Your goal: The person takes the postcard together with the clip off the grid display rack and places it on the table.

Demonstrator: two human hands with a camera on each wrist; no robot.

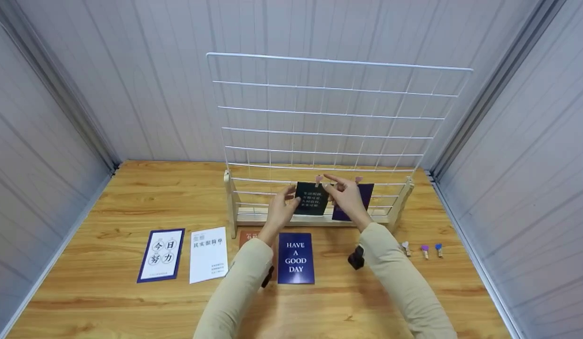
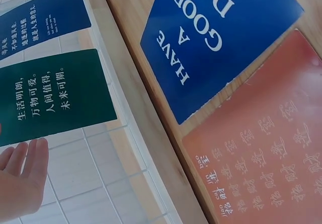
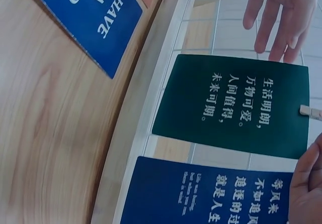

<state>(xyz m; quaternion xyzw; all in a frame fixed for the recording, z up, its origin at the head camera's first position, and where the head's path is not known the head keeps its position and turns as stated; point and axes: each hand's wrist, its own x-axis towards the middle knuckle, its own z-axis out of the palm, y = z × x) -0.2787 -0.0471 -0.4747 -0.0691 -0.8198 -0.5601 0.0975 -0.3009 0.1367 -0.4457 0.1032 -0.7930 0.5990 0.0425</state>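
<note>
A dark green card with white writing hangs on the lower part of a white wire grid. A pink-topped clothespin grips its top edge, also visible as a light peg in the right wrist view. My left hand is at the card's left edge, fingers loosely extended. By the upper right corner is my right hand, its index finger stretched out beside the clothespin and not closed on it. Partly behind that hand, a dark blue card hangs under another pink-topped clothespin.
On the wooden table lie a blue "HAVE A GOOD DAY" card, an orange-red card, a white card and a blue-bordered card. Several small clothespins lie at the right. Wooden feet support the grid.
</note>
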